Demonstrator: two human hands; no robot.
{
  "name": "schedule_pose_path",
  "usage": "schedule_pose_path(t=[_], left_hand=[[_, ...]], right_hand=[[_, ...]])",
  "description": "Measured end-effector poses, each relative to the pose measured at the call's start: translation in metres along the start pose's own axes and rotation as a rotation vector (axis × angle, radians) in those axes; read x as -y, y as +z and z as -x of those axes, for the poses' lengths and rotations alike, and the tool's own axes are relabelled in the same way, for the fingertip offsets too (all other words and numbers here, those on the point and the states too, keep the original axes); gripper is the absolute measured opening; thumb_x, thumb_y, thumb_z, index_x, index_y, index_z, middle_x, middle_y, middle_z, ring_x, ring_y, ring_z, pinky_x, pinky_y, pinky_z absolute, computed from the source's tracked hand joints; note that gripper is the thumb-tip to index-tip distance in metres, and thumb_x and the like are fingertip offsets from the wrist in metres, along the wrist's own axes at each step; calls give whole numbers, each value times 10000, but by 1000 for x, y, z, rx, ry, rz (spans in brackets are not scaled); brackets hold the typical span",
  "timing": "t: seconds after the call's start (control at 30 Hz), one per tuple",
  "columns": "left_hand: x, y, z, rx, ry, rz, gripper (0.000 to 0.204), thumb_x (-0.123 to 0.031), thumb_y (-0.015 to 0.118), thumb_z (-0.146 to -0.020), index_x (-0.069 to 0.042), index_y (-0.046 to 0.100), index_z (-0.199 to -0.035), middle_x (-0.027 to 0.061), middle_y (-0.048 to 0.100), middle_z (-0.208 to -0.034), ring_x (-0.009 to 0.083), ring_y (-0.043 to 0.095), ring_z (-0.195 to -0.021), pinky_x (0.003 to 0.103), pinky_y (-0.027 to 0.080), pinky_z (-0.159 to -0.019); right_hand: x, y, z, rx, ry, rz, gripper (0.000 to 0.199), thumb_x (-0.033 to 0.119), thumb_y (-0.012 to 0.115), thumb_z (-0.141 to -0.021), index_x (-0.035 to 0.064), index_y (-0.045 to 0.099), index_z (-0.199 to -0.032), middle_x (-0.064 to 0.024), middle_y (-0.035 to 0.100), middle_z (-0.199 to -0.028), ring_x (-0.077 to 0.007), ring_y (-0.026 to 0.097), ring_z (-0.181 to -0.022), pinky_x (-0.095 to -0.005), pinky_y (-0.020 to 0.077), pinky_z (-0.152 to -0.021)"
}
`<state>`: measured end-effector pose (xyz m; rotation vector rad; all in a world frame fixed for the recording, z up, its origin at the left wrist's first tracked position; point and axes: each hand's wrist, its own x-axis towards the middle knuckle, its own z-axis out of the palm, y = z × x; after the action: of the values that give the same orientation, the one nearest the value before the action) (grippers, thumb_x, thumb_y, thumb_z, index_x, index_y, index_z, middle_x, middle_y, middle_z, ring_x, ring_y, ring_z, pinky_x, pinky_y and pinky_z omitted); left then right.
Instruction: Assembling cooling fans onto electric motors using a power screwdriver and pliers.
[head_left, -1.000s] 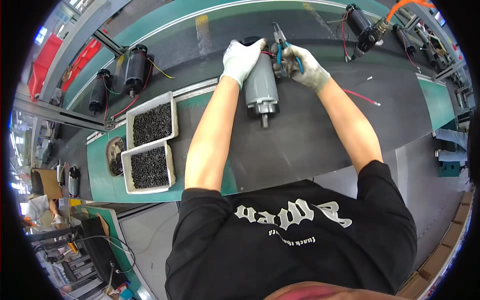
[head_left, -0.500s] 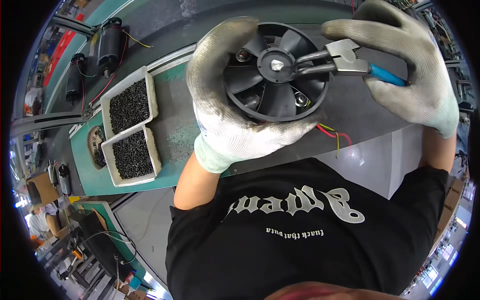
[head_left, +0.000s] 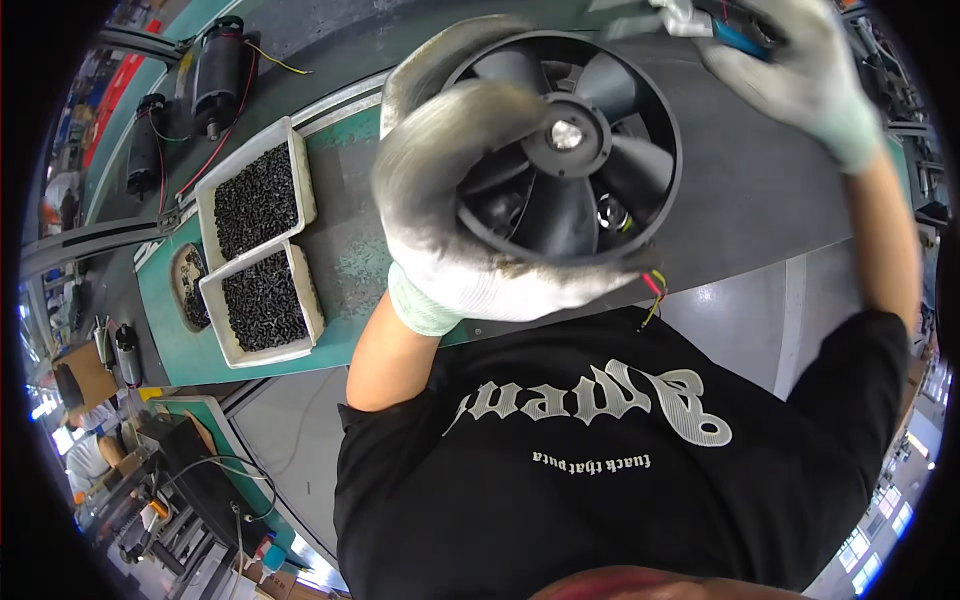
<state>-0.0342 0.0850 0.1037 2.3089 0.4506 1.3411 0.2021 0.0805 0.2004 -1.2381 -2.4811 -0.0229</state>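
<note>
My gloved left hand point(head_left: 430, 200) is wrapped around the left and lower rim of a black axial fan point(head_left: 560, 215), its face turned up toward me. One finger reaches over the blades close to the hub, where a silvery centre shows. Red and yellow-green wires point(head_left: 653, 290) stick out under the fan by my fingertips. My gloved right hand point(head_left: 800, 80), smeared by motion, is at the upper right, apart from the fan. It grips pliers with blue handles point(head_left: 738, 38); their metal jaws are blurred and point left.
Two white trays point(head_left: 310, 190) of small black screws stand on the green-and-grey bench at left, a small oval dish point(head_left: 183, 290) beside them. Black cylindrical motors point(head_left: 217, 80) with coloured wires lie beyond a metal rail. Farther off at lower left is another person point(head_left: 90, 455).
My right hand has carried the pliers up and away from the fan hub. The fan has shifted slightly right, its blades have turned, and a left finger now reaches over them.
</note>
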Motion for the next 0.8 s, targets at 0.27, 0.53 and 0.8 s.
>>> schedule_pose_path(t=[0.27, 0.53, 0.8], left_hand=[[27, 12, 19, -151, 96, 331, 1071, -377, 956, -460, 33, 424, -1294, 307, 525, -1236, 388, 600, -1093, 459, 519, -938], [-33, 29, 13, -28, -11, -281, 692, -322, 755, -692, -25, 539, -1278, 272, 435, -1355, 462, 467, -1187, 530, 424, -934], [-46, -62, 187, 66, -346, -285, 227, -84, 733, -673, -40, 650, -878, 96, 670, -958, 256, 642, -828, 378, 510, -709]], right_hand=[[-42, 161, 136, -190, 514, -114, 707, 305, 745, -756, 57, 490, -1368, -235, 482, -1357, -397, 464, -1267, -445, 399, -1053], [-12, 171, 43, -363, 685, -872, 565, 345, 697, -822, -11, 555, -1237, -147, 601, -1109, -229, 582, -1007, -362, 477, -859], [-242, 209, -94, -237, 759, -1273, 455, 341, 639, -895, -12, 614, -1181, -104, 665, -954, -224, 632, -864, -352, 486, -801]])
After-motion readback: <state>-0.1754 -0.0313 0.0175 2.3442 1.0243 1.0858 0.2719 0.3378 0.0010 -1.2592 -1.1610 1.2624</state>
